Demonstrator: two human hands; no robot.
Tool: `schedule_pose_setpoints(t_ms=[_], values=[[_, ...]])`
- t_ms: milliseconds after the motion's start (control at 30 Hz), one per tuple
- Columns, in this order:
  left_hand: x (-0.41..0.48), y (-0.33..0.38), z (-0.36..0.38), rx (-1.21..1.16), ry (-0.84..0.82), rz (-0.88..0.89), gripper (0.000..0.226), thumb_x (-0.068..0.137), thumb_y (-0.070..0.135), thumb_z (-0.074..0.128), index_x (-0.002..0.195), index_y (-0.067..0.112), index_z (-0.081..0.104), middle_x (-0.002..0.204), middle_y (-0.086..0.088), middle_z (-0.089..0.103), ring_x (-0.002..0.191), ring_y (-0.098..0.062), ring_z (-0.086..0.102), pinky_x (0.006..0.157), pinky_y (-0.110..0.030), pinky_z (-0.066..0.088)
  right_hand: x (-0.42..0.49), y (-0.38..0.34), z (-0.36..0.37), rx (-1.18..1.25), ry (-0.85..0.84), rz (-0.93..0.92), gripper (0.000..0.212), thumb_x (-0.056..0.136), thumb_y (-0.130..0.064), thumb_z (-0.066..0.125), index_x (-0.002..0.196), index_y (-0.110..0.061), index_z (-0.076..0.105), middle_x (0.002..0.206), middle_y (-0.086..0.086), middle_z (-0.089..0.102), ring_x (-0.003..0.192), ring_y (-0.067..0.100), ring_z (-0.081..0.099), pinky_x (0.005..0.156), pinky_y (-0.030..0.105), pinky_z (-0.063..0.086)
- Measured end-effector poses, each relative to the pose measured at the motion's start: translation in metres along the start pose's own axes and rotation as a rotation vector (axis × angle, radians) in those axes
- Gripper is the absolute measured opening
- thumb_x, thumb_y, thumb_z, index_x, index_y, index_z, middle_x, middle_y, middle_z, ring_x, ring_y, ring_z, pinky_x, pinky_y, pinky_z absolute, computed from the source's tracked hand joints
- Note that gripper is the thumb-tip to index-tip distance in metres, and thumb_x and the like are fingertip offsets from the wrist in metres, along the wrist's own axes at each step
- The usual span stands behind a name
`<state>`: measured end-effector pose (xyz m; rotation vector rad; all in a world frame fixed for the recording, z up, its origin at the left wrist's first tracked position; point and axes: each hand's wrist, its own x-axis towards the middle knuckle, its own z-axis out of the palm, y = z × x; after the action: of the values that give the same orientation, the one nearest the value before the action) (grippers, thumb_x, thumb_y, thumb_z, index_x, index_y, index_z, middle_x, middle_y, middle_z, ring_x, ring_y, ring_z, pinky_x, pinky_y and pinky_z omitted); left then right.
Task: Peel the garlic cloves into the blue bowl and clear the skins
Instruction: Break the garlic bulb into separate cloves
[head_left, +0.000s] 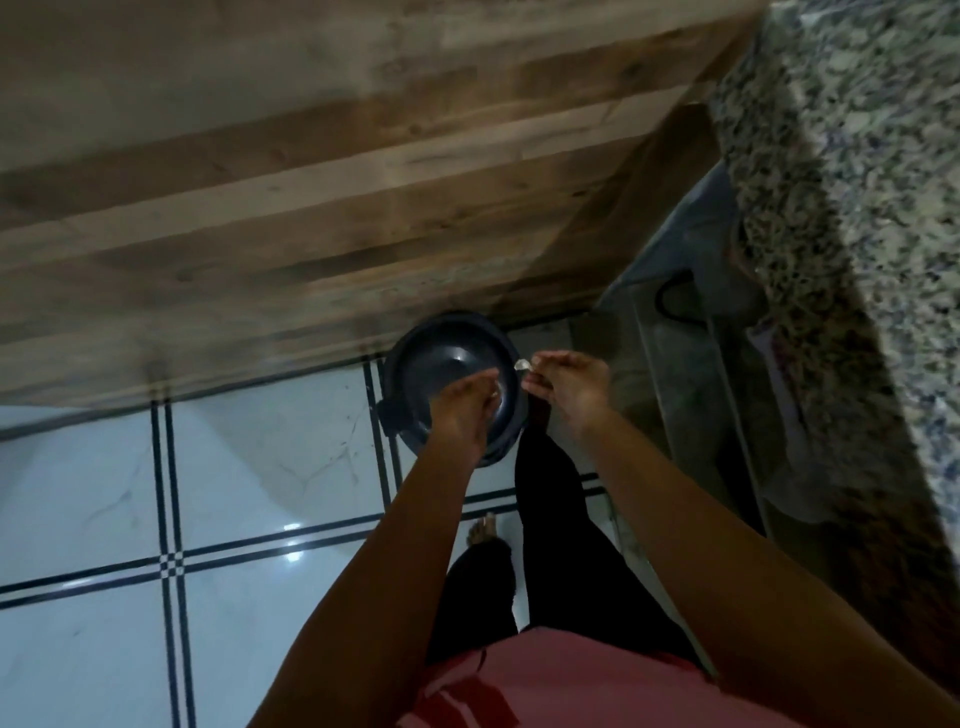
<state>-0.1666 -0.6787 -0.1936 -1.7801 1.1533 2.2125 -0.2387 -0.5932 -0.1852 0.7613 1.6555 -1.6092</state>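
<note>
Right hand (566, 384) fingers pinch a pale skin scrap (521, 365) at the dark bin (415, 358) rim; released here, the scrap may land outside. Left hand (462, 410) over the bin: grip cannot be determined.

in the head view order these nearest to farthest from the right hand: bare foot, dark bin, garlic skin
1. garlic skin, pinched in the right hand
2. dark bin, just to its left
3. bare foot, lower down on the floor
</note>
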Motion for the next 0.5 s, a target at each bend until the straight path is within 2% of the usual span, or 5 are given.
schedule_pose_setpoints(t_ms=[100,267,333,500], values=[[-0.006,-0.004,-0.005,-0.025,-0.025,0.000,0.027,0.094,-0.005,0.042,0.082,0.015,0.056,0.050,0.014,0.063,0.065,-0.004,0.055,0.060,-0.011,0.047,-0.002,0.009,-0.003,0.010,0.027,0.040,0.020,0.084,0.005,0.060,0.067,-0.006,0.059,0.065,0.008,0.061,0.052,0.014,0.060,0.052,0.020,0.055],[0.000,0.003,0.005,-0.006,0.000,-0.015,0.026,0.094,-0.003,0.043,0.082,0.017,0.056,0.059,0.012,0.062,0.069,-0.007,0.052,0.066,-0.017,0.042,0.012,0.006,-0.004,0.085,0.056,0.074,0.021,0.087,0.009,0.053,0.068,-0.002,0.055,0.065,0.011,0.057,0.042,0.013,0.057,0.045,0.019,0.052],[0.005,0.006,0.011,-0.002,-0.005,-0.015,0.027,0.094,-0.004,0.044,0.082,0.017,0.056,0.053,0.014,0.062,0.069,-0.007,0.053,0.066,-0.016,0.042,0.021,0.001,-0.002,0.055,0.063,0.066,0.023,0.087,0.010,0.053,0.067,-0.002,0.054,0.064,0.011,0.055,0.039,0.011,0.054,0.044,0.019,0.050],[0.015,0.010,0.016,-0.015,-0.016,-0.023,0.026,0.094,-0.004,0.043,0.082,0.017,0.055,0.049,0.016,0.062,0.068,-0.005,0.053,0.059,-0.011,0.045,0.038,-0.006,0.006,-0.033,0.086,0.057,0.025,0.084,0.005,0.061,0.062,-0.007,0.057,0.061,0.008,0.058,0.049,0.016,0.056,0.050,0.023,0.051]])
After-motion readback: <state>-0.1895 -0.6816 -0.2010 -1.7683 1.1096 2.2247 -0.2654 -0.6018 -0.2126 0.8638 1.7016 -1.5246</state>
